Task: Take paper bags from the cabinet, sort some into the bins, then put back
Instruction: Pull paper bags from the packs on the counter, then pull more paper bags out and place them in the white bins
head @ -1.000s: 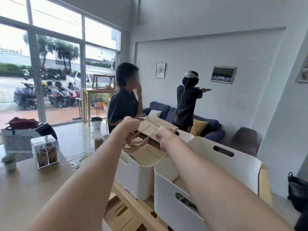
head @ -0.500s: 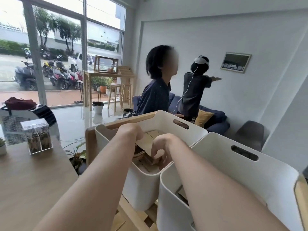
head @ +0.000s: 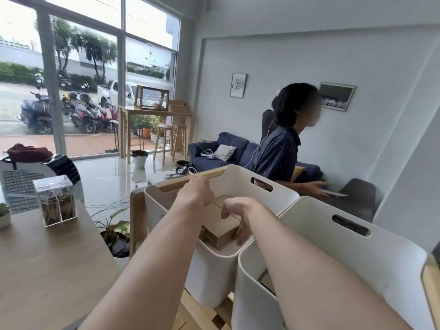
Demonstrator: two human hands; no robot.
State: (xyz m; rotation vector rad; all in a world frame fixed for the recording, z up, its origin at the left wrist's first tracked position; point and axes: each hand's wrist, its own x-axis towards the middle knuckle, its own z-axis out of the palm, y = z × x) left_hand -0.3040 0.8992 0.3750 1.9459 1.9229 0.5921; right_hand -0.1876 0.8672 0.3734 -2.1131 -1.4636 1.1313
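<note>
The stack of paper bags [head: 220,228] lay flat in the far bin [head: 240,177], directly under both hands, the right hand [head: 240,216] loosely open touching its near-right edge, the left hand [head: 196,192] relaxed above.

You can read no text, label, brand, number or sign anywhere here; any print there is shows too small and blurred.

White bins [head: 214,270]; brown paper bags [head: 222,225] inside one. Left of the bins, a tan wood-grain table [head: 47,270]; behind, a navy sofa [head: 214,151].
</note>
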